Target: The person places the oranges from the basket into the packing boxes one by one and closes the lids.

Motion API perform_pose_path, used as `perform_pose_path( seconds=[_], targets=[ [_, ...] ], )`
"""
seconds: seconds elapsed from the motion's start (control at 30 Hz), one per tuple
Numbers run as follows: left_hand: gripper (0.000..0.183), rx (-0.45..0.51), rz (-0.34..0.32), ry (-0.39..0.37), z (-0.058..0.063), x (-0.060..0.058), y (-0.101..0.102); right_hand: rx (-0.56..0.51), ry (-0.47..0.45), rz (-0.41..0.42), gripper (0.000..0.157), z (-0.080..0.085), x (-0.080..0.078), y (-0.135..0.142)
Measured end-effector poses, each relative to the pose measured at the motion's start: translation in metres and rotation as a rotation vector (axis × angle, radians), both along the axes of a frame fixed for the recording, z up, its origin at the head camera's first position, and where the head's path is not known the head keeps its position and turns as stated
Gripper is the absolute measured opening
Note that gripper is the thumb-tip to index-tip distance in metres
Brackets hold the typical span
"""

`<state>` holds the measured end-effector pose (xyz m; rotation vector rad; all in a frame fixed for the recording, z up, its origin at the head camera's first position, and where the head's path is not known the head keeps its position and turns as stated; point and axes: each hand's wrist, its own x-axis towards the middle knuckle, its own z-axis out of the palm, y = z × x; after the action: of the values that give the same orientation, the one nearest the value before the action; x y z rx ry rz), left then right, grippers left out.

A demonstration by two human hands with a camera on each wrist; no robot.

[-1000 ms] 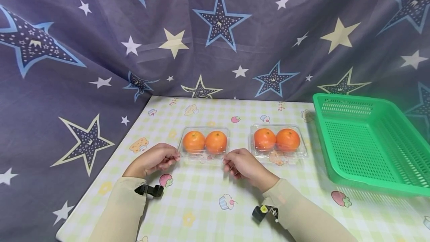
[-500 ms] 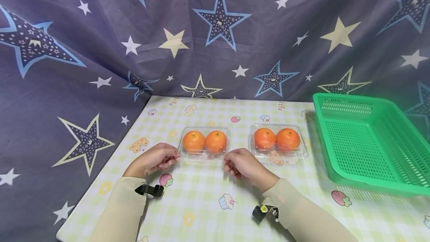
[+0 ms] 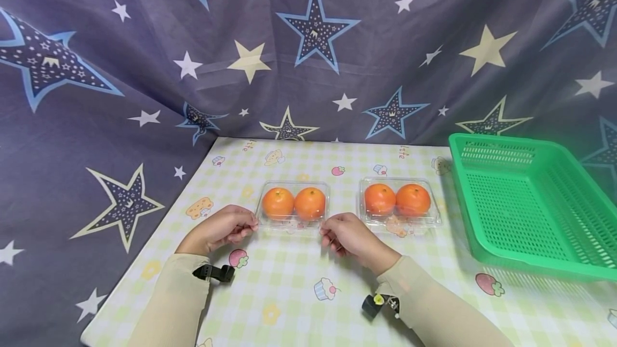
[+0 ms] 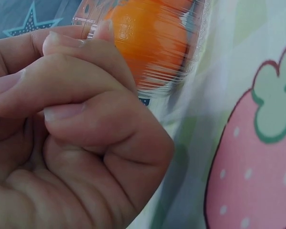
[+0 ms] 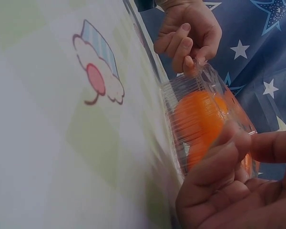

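Observation:
Two round orange fruits, which look like oranges [image 3: 278, 204], sit side by side inside a clear plastic clamshell box [image 3: 293, 225] on the table. My left hand [image 3: 223, 231] pinches its near left corner between thumb and finger, the other fingers curled in. At the near right corner my right hand [image 3: 355, 241] pinches the rim in the same way. The right wrist view shows both hands at the box's edge, with oranges [image 5: 200, 117] behind the ribbed plastic wall. In the left wrist view, my hand partly hides the box and its orange [image 4: 150, 40].
Another clear box [image 3: 402, 221] with two oranges [image 3: 413, 200] stands to the right. Beyond it is a green plastic basket [image 3: 496, 256] with nothing in it. A checked cloth covers the table [image 3: 289, 304], and a star-patterned curtain [image 3: 217, 42] hangs behind and at the left.

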<state>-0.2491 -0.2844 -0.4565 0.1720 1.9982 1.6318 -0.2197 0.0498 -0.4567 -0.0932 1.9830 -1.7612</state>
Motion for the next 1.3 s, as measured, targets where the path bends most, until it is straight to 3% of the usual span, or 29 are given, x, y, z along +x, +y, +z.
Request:
perform_pose_path(
  seconds=[1.3],
  targets=[
    [0.021, 0.041, -0.004, -0.016, -0.0002, 0.0018, 0.0001, -0.026, 0.019, -0.030, 0.019, -0.0043, 0.0002, -0.0011]
  ],
)
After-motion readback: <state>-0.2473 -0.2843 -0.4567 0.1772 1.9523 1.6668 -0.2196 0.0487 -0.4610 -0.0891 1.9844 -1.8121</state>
